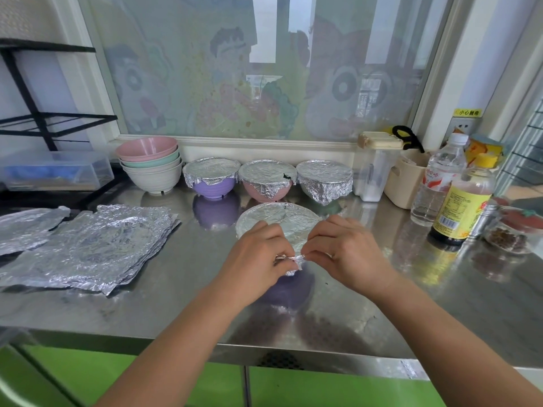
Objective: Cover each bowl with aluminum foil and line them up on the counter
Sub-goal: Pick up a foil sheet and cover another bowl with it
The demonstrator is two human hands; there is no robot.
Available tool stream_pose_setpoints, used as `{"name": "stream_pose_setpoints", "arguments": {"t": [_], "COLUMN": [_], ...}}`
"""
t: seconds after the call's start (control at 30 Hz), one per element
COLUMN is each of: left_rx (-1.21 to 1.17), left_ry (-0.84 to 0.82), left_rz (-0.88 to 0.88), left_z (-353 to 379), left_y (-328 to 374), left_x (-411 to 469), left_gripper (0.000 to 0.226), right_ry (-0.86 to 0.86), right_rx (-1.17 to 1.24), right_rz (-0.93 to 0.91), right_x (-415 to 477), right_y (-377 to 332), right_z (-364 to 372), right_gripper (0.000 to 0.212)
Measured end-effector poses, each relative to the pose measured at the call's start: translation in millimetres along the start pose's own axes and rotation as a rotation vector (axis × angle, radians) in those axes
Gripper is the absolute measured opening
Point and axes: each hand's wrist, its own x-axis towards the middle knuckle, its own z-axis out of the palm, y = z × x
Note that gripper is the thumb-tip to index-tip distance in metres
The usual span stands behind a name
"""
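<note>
The foil (279,220) on the purple bowl (293,284), standing on the counter (176,306) before three covered bowls (266,179), is pinched by the fingers of the left hand (255,257) and right hand (346,254), and could be torn by hard pulling.

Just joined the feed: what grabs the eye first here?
The left hand and right hand pinch the near edge of a foil cover mid-counter. Behind it, three foil-covered bowls stand in a row by the window. Loose foil sheets lie at left, with stacked bare bowls behind them.
</note>
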Motion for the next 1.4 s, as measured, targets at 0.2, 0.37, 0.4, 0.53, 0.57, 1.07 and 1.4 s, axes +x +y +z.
{"name": "stream_pose_setpoints", "arguments": {"t": [0.2,0.37,0.4,0.53,0.57,1.07,1.4], "left_rx": [-0.019,0.019,0.02,0.018,0.028,-0.017,-0.055], "left_ry": [-0.053,-0.048,-0.035,-0.008,-0.008,-0.062,-0.148], "left_rz": [-0.039,-0.072,-0.074,-0.066,-0.063,-0.079,-0.094], "left_z": [-13,-18,-17,-8,-6,-14,-28], "left_y": [-9,-10,-8,1,2,-9,-22], "left_x": [1,-2,-3,-2,-1,-2,3], "left_gripper": [0.021,0.021,0.019,0.02,0.02,0.016,0.015], "right_ry": [-0.038,-0.068,-0.066,-0.05,-0.049,-0.036,-0.035], "right_rx": [0.037,0.026,0.023,-0.03,-0.05,-0.094,-0.08], "right_rz": [0.021,0.005,0.0,-0.025,-0.034,-0.013,-0.042], "right_x": [-1,3,4,7,8,12,9], "right_y": [10,10,8,-2,-6,-13,-6], "right_z": [-3,-1,-1,-1,-1,6,-1], "right_gripper": [0.016,0.017,0.019,0.015,0.014,0.012,0.02]}}
